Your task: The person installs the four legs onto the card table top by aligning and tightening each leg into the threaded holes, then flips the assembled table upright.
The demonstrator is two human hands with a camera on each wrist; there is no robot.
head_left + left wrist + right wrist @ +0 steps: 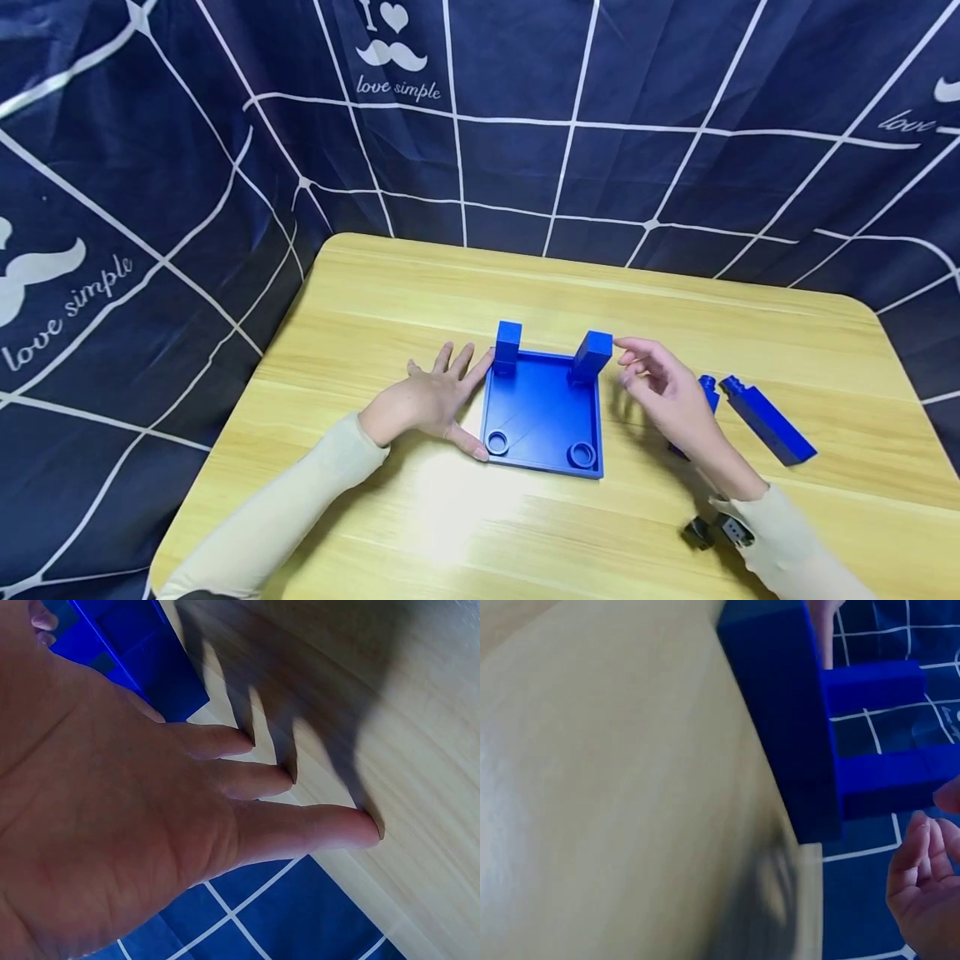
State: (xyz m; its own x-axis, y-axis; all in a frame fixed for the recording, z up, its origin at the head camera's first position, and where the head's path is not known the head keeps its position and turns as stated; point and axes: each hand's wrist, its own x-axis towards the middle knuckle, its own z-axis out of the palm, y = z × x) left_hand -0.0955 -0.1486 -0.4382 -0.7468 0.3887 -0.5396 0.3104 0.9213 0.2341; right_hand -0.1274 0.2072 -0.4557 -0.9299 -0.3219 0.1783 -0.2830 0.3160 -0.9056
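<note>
A square blue panel (536, 408) with a raised rim lies on the table. Two blue square posts stand upright at its far corners, a left post (508, 342) and a right post (592, 354). Round sockets sit at the near corners, a left one (498, 442) and a right one (582, 455). My left hand (442, 400) spreads its fingers, with thumb and index finger against the panel's left edge. Beside the right post's top is my right hand (667, 392), fingers loosely bent and index fingertip at the post's side; nothing is held in it.
To the right lie two more blue posts with threaded ends, one in full view (768, 421) and another (707, 392) partly hidden by the right hand. The wooden table (360, 308) borders dark blue grid-patterned cloth (510, 158) at the back and left.
</note>
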